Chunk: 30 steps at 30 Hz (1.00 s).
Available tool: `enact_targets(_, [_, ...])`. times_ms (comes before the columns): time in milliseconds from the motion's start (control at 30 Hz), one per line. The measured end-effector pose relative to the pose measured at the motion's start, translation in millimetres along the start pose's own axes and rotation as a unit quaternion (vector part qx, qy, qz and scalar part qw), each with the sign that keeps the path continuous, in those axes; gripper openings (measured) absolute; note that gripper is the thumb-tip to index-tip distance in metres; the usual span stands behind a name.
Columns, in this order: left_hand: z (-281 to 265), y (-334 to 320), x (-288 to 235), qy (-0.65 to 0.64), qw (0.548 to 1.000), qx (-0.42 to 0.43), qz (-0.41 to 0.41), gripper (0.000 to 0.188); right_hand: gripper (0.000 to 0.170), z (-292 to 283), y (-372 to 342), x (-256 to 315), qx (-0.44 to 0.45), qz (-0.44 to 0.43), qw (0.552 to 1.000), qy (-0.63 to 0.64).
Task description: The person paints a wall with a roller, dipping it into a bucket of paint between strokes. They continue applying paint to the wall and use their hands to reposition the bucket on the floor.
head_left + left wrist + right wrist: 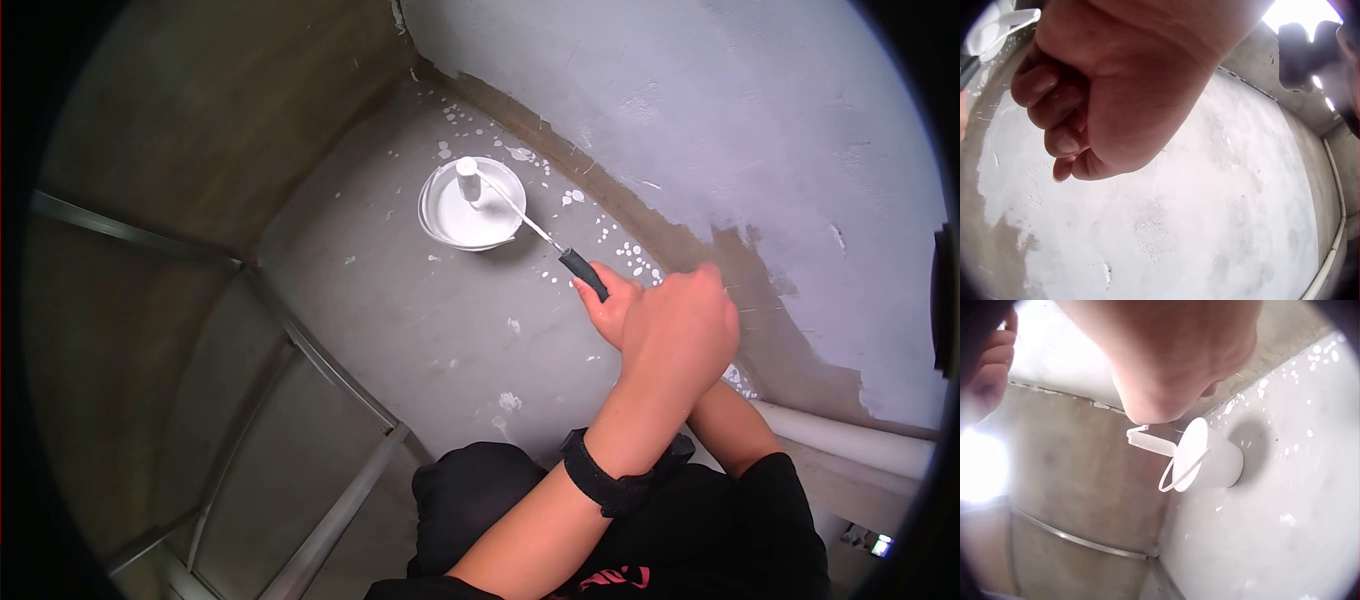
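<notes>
The dark handle (583, 272) of a paint roller (468, 182) is gripped by my right hand (612, 305). The white roller head stands tilted over a white bucket (430, 215), above the white paint inside. In the right wrist view, the roller (1152, 444) is at the mouth of the bucket (1224, 464), below my right hand (1185, 362); that hand's fingers are mostly hidden. My left hand (685, 315) crosses in front of the right forearm. In the left wrist view, the left hand (1116, 94) has its fingers curled, with nothing visible in them.
White paint spots mark the grey floor (400, 320). On the right rises a wall (780, 150) coated white, with a bare brown strip along its base. A metal frame (320, 355) stands at the left, and a white pipe (850, 438) lies at the lower right.
</notes>
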State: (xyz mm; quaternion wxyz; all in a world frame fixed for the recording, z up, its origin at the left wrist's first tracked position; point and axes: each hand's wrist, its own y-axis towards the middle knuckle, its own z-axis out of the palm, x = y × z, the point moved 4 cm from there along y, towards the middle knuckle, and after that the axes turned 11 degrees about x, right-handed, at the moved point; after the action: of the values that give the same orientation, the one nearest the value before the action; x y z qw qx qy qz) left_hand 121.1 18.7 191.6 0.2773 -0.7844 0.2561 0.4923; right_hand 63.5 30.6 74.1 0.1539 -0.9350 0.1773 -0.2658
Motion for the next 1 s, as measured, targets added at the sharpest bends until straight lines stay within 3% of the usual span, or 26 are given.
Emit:
enact_targets(67, [2.4,2.2,-0.9,-0.004,1.0,0.009,0.012,0.022,0.034,-7.5,0.2,3.6,0.013,-0.004,0.997,-0.082])
enact_targets(133, [0.9,2.2,2.2,0.028,0.996,-0.066,0.045,0.015,0.035,-20.6,-8.1,19.6,0.022,0.007,0.998,-0.066])
enact_targets(400, [-0.2,2.7,2.1,0.041,0.997,-0.048,0.052,0.014,0.036,-9.3,-5.9,13.5,0.037,0.018,0.999,-0.031])
enact_targets(500, [3.7,4.3,1.6,0.039,0.997,-0.049,0.053,0.014,0.034,-15.5,-5.8,13.5,-0.012,-0.002,0.999,-0.051])
enact_targets(567, [1.9,6.0,2.4,0.034,0.996,-0.065,0.052,0.014,0.034,-25.1,-9.4,35.1,0.057,0.025,0.989,-0.133])
enact_targets(667, [3.0,5.3,2.5,0.044,0.997,-0.045,0.048,0.015,0.035,-4.2,0.9,15.9,0.018,0.037,0.994,-0.104])
enact_targets(1000, [2.8,6.2,1.4,0.044,0.997,-0.042,0.047,0.014,0.035,-14.6,-4.4,15.0,0.039,-0.003,0.997,-0.066])
